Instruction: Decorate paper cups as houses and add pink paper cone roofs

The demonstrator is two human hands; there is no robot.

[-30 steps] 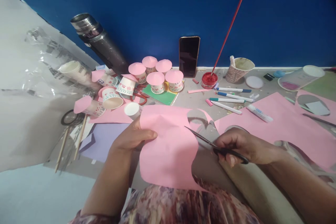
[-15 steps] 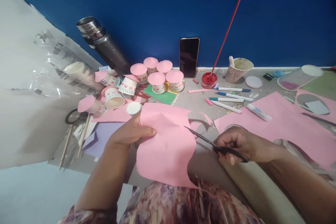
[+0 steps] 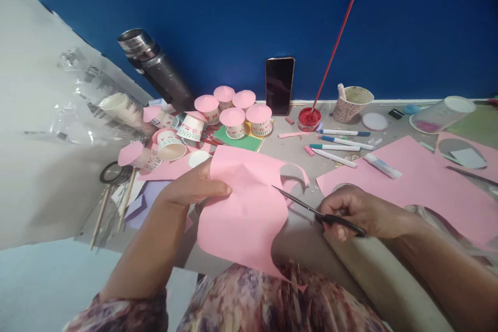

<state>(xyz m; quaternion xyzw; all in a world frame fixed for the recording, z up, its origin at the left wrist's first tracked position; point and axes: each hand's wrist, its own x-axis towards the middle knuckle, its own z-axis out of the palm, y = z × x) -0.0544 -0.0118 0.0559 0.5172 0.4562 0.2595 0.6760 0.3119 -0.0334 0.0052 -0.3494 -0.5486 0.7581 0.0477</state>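
A sheet of pink paper [image 3: 241, 223] with a curved right edge hangs from my left hand [image 3: 202, 185], its thumb pressed on top and the other fingers hidden beneath. My right hand [image 3: 350, 212] grips black-handled scissors [image 3: 298, 201], the fingers wrapped round the handles. Their blades point left and look almost closed, with the tips at the paper's right part. Beyond the blades a curling strip of the same paper [image 3: 298, 170] arcs away from the sheet. A white paper cup [image 3: 199, 158] stands just behind my left hand.
Several decorated paper cups with pink cone tops [image 3: 233, 119] stand at the back. A phone [image 3: 279, 85] leans on the blue wall beside a red paint pot [image 3: 309, 120]. Markers [image 3: 336, 147], a glue tube [image 3: 383, 166] and more pink paper [image 3: 420, 192] lie right. A dark flask [image 3: 163, 72] stands left.
The pink sheet has turned slightly, its lower end shifting left and its top edge rising a little. Both hands keep their grips, and the scissors have barely moved.
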